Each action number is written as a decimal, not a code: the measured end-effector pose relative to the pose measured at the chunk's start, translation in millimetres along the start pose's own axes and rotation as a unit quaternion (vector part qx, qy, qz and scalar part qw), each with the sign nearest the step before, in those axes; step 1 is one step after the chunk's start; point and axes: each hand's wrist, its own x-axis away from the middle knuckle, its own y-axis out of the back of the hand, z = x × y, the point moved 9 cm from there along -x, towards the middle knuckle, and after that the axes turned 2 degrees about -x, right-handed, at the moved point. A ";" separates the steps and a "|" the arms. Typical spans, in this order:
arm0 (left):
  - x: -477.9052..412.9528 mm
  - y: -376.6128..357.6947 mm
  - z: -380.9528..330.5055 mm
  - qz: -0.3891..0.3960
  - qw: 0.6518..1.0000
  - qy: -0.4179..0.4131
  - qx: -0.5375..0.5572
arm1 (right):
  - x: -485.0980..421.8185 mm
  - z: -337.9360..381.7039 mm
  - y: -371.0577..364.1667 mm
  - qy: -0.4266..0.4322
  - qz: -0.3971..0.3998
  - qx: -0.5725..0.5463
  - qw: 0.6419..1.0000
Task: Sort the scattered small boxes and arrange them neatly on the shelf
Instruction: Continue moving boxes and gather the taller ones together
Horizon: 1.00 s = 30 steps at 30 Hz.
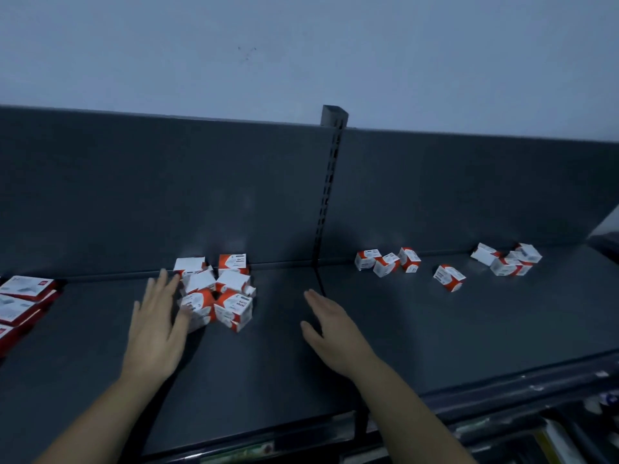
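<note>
The small boxes (217, 293), red and white, are lying in a tumbled cluster on the shelf (268, 363), just beyond and to the right of the left hand (157, 326). Some are sitting on others and facing different ways, so the cluster is not yet a neat row.

The left hand is lying flat and released, fingers spread, gripping nothing; its fingertips are touching the cluster's near-left boxes. This flat posture probably serves as a stop for squaring the boxes against.

The right hand (330, 326) is hovering open and empty, palm inward, well apart from the cluster on its other side. The two palms are facing each other, which suggests a squeezing-together move is being prepared.

Further loose boxes (388, 261) are lying beyond and to the right of the right hand, past the upright post (330, 195); one box (449, 277) and another heap (507, 259) are lying farther right. These are awaiting collection.

Flat packs (23, 296) are stacked to the left of the left hand.
</note>
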 end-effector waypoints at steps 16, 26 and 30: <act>49.7 -133.2 -192.6 0.091 0.991 -0.035 -0.092 | 64.2 -156.6 111.0 -0.016 0.062 0.100 0.993; 56.3 -200.5 -248.4 0.184 0.980 -0.012 -0.079 | 72.1 -206.9 155.3 -0.023 0.066 0.093 0.993; 43.1 -211.7 -251.8 0.198 0.977 -0.009 -0.072 | 63.1 -211.6 152.5 -0.026 0.074 0.086 0.993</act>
